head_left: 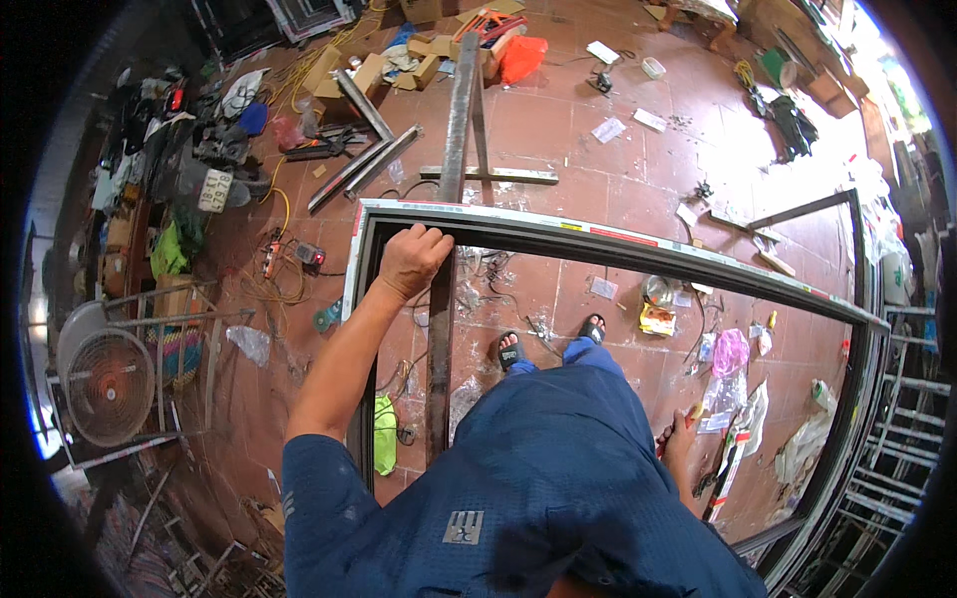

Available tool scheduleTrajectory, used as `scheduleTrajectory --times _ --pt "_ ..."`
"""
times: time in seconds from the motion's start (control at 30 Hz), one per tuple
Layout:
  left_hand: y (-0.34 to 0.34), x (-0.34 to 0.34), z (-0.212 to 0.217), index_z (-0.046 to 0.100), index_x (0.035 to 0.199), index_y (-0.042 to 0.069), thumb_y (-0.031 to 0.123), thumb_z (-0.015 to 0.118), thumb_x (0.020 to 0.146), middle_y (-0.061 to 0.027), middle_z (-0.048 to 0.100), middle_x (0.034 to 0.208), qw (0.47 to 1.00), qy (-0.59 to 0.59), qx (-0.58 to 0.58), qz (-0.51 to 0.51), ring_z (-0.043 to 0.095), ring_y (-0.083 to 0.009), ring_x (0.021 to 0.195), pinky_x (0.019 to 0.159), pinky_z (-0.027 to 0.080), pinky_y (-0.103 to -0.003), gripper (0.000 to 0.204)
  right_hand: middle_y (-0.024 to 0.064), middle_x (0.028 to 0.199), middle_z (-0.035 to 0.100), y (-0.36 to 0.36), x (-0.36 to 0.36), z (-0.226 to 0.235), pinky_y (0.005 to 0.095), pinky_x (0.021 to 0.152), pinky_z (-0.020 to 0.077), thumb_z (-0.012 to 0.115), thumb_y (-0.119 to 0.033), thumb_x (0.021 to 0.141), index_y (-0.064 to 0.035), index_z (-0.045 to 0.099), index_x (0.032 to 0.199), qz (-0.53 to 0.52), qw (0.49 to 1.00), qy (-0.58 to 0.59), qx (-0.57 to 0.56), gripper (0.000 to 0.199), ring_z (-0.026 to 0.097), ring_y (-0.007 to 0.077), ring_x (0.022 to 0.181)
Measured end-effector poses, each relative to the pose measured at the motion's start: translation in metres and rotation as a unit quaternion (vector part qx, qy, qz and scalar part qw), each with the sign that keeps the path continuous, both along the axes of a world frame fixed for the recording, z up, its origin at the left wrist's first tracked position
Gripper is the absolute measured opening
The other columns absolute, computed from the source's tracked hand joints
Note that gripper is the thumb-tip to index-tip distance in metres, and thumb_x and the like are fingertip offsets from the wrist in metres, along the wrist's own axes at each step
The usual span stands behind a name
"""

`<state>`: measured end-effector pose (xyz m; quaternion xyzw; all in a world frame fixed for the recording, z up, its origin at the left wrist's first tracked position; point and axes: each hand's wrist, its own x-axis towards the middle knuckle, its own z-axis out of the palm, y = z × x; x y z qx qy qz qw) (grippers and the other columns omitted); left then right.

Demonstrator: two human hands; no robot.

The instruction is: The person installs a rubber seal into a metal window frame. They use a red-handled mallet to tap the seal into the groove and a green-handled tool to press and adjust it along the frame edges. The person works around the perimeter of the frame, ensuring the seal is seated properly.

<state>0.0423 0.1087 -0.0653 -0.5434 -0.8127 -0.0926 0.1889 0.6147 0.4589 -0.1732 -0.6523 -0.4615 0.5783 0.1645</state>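
Observation:
A large dark metal frame (598, 247) with pale protective tape along its outer edge surrounds me. My left hand (414, 261) is closed over its upper bar, close to the left corner. Beneath that hand, a long bare steel bar (455, 140) passes under the frame. My right hand (681, 439) is low inside the frame, on the right. Its fingers are curled around something small, with a yellowish end above the hand and a dark-red part beside it; its kind is hard to make out.
A standing fan (108, 389) is at the left. Metal offcuts (374, 159), cardboard boxes (354, 80) and an orange bag (523, 60) lie on the tiled floor ahead. Cables (284, 289) trail at left. Metal racks (902, 429) stand right; plastic bags (731, 354) litter the floor.

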Motion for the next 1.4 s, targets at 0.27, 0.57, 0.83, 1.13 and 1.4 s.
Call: scheduleTrajectory --times 0.27,0.57,0.83,1.13,1.4 --pt "0.037 0.015 0.001 0.075 0.107 0.018 0.018 0.067 0.082 0.0030 0.057 0.081 0.998 0.015 0.000 -0.062 0.058 -0.0165 0.073 0.062 0.049 -0.030 0.026 -0.0032 0.062 0.042 0.035 -0.043 0.013 0.0284 0.043 0.0396 0.068 -0.032 0.100 -0.0150 0.046 0.086 0.015 0.998 0.047 0.027 0.031 0.043 0.0104 0.047" --pt "0.082 0.037 -0.007 0.075 0.103 0.018 0.017 0.067 0.084 0.0019 0.052 0.076 0.996 0.019 0.020 -0.084 0.056 -0.0167 0.070 0.060 0.045 -0.032 0.022 -0.0017 0.060 0.046 0.072 -0.023 0.009 0.0288 0.042 0.0381 0.073 -0.036 0.098 -0.0138 0.051 0.080 0.039 0.998 0.055 0.019 0.036 0.045 0.0114 0.046" --pt "0.134 0.071 -0.010 0.075 0.100 0.016 0.016 0.068 0.083 0.0003 0.053 0.078 0.995 -0.009 0.054 -0.079 0.055 -0.0204 0.071 0.062 0.044 -0.036 0.019 -0.0024 0.059 0.045 0.089 -0.003 0.002 0.0286 0.042 0.0383 0.073 -0.037 0.098 -0.0143 0.050 0.078 0.038 0.999 0.003 0.003 0.038 0.046 0.0113 0.046" --pt "0.207 0.113 -0.017 0.077 0.102 0.016 0.018 0.067 0.085 0.0012 0.049 0.075 0.991 0.011 0.081 -0.103 0.053 -0.0166 0.069 0.060 0.041 -0.034 0.019 -0.0026 0.059 0.045 0.101 0.003 0.008 0.0284 0.043 0.0387 0.070 -0.033 0.099 -0.0142 0.051 0.075 0.017 0.999 0.027 -0.002 0.036 0.045 0.0114 0.046" --pt "0.273 0.152 -0.016 0.075 0.101 0.010 0.019 0.066 0.085 -0.0001 0.051 0.077 0.988 0.003 0.088 -0.130 0.052 -0.0177 0.071 0.060 0.040 -0.034 0.020 -0.0030 0.058 0.045 0.097 0.034 0.002 0.0283 0.043 0.0379 0.070 -0.032 0.099 -0.0147 0.050 0.072 -0.013 1.000 0.023 -0.009 0.037 0.045 0.0103 0.046"
